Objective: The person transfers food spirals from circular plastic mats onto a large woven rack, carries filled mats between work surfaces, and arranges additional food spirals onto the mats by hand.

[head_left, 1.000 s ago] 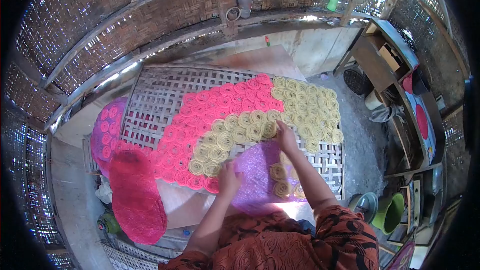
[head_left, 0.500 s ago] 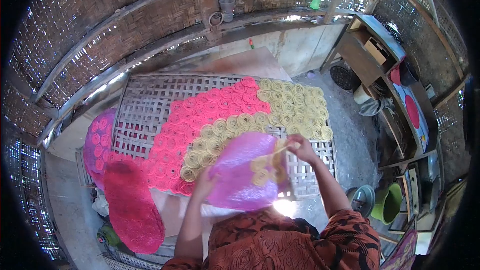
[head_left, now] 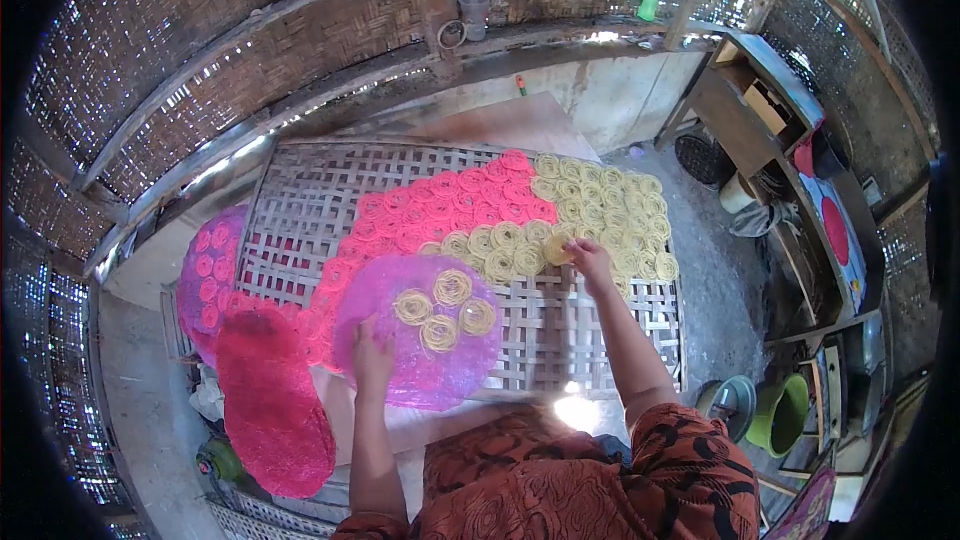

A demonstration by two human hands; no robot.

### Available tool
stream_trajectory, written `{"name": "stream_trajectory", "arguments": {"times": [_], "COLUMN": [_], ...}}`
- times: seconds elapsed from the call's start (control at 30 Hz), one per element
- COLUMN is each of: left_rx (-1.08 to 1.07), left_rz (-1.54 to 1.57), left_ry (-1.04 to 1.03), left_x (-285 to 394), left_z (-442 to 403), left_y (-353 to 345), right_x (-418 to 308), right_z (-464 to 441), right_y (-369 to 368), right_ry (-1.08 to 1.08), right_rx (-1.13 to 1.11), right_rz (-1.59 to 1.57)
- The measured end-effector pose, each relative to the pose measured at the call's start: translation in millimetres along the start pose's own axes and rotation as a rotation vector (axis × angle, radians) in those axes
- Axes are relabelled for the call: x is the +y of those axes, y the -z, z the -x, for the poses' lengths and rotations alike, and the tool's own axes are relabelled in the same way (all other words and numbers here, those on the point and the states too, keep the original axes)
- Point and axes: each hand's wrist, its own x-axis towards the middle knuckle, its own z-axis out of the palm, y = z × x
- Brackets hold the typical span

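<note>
My left hand (head_left: 372, 360) holds up a round, translucent purple sheet (head_left: 420, 292) near its left side; the fingers look blurred against it. Several pale yellow noodle-like coils lie on its face, one of them the upper coil (head_left: 452, 288). Between the fingertips of my right hand (head_left: 592, 262) is a yellow coil (head_left: 557, 248), at the near edge of the laid-out yellow coils (head_left: 600, 205). Those coils and a band of pink coils (head_left: 450, 197) cover much of a woven bamboo rack (head_left: 310, 180) in front of me.
A stack of dark pink round sheets (head_left: 275, 410) hangs over the rack's near left. Behind it stands a purple sheet with pink coils (head_left: 205, 285). To the right are a wooden shelf (head_left: 735, 120), a green bucket (head_left: 780, 415) and a grey bucket (head_left: 727, 405). A bamboo wall (head_left: 300, 30) runs behind.
The purple sheet has swung left and turned its coiled face up towards me. My right hand has moved away from the sheet up to the yellow rows with a coil.
</note>
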Motion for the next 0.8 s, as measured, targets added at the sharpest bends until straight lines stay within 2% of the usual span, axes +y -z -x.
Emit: {"name": "stream_trajectory", "arguments": {"times": [0.03,0.1,0.13,0.17,0.23,0.27,0.3,0.33,0.37,0.4,0.47,0.53,0.57,0.63,0.67,0.73,0.8], "left_rx": [-0.072,-0.11,-0.15,-0.142,-0.241,-0.236,-0.201,-0.167,-0.168,-0.18,-0.189,-0.173,-0.18,-0.266,-0.27,-0.186,-0.211], "left_rz": [0.125,0.092,0.059,0.06,0.082,0.08,-0.019,-0.119,-0.12,-0.224,-0.33,-0.457,-0.459,-0.489,-0.483,-0.469,-0.45], "left_ry": [0.039,0.034,0.023,0.031,-0.012,-0.004,-0.114,-0.226,-0.229,-0.274,-0.328,-0.265,-0.276,-0.234,-0.238,-0.265,-0.258], "left_x": [4.2,4.7,3.2,-0.4,-7.4,-5.6,0.0,3.6,2.5,0.8,5.6,11.3,12.6,12.9,9.2,-0.8,-4.2], "left_z": [-1.5,-5.6,-8.6,-13.6,-23.7,-28.2,-34.2,-39.3,-43.7,-49.4,-55.9,-58.5,-60.8,-65.8,-65.2,-63.1,-61.7], "left_y": [-5.6,-14.7,-19.3,-24.9,-34.5,-38.8,-44.2,-49.2,-55.9,-63.9,-68.3,-66.1,-63.7,-59.7,-59.6,-59.0,-51.7], "right_x": [9.9,33.0,39.5,29.0,8.2,-8.2,-13.2,7.3,-3.6,7.6,23.1,25.9,22.8,9.9,-0.9,-26.8,-37.1], "right_z": [-5.0,-13.7,-13.0,-4.9,20.3,32.0,42.0,27.8,48.0,52.1,54.9,56.2,54.9,50.9,52.5,55.0,52.9], "right_y": [0.7,5.7,11.4,0.8,-29.1,-55.5,-84.0,-107.9,-142.4,-169.5,-199.4,-211.5,-208.5,-191.1,-174.9,-128.3,-81.2], "right_ry": [0.001,0.094,0.301,0.307,0.818,0.727,0.835,0.95,0.868,1.041,1.218,1.093,1.085,0.9,0.895,0.446,0.351], "right_rx": [-0.007,0.096,0.101,0.091,0.329,0.237,0.137,-0.137,-0.365,-0.412,-0.448,-0.516,-0.505,-0.504,-0.501,-0.477,-0.261], "right_rz": [0.003,0.323,0.821,0.823,1.251,1.179,1.132,1.131,1.101,1.095,1.081,1.289,1.289,1.261,1.268,0.723,0.556]}}
